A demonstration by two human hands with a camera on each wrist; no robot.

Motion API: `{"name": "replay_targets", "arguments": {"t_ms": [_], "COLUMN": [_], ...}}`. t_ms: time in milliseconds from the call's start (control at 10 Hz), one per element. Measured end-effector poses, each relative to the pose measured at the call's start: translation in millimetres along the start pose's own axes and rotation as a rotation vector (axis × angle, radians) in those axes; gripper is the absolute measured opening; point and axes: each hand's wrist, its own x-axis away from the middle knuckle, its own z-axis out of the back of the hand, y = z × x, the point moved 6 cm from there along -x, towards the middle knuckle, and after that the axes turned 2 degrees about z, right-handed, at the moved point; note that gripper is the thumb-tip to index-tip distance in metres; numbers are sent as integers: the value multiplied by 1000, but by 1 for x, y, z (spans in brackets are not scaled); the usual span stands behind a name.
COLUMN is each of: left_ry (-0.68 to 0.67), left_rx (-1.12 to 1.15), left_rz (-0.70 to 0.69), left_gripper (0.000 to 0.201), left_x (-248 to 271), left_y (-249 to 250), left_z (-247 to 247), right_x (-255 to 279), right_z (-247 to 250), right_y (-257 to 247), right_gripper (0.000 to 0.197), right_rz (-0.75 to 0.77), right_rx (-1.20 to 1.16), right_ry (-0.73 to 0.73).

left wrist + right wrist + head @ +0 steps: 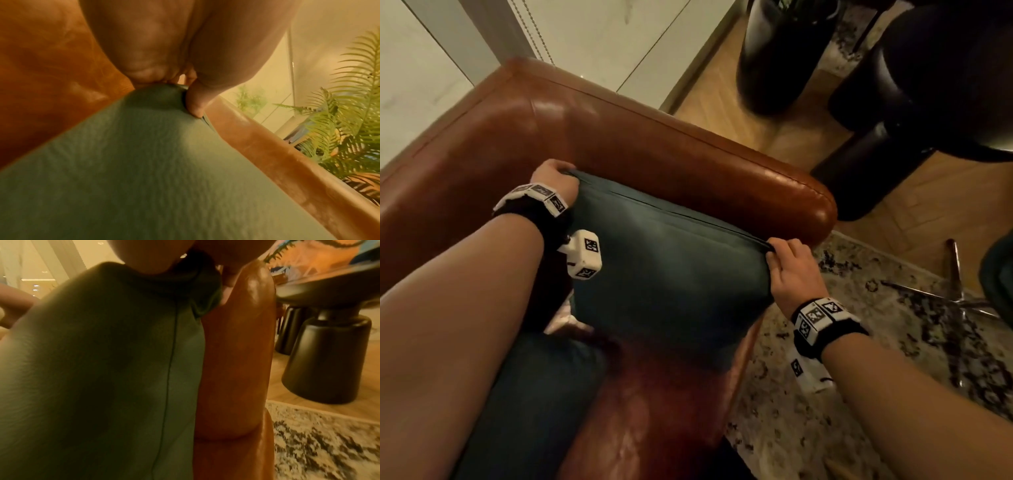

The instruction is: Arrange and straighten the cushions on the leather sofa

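- Your left hand (554, 174) and right hand (789, 263) each pinch a top corner of the green cushion (664, 270), upright against the sofa (688, 161) arm.
- Soft, light, floppy — keep hold of those corners.

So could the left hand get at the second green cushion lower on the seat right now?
Probably not at once: the left hand grips a top corner of the upright cushion, as does the right hand. The lower cushion lies uncovered under the left forearm, so letting go should free the way.
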Motion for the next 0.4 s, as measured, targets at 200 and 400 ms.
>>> {"name": "replay_targets", "arguments": {"t_ms": [200, 400], "left_ry": [102, 168], "left_rx": [70, 65], "left_rz": [19, -57], "left_gripper": [41, 39], "left_x": [20, 85], "left_y": [-11, -45], "left_z": [28, 78], "right_x": [2, 19], "right_z": [10, 27], "right_y": [3, 6], "right_gripper": [51, 51], "right_rz": [18, -106], "right_rx": [45, -33], "right_ry": [-75, -124]}}
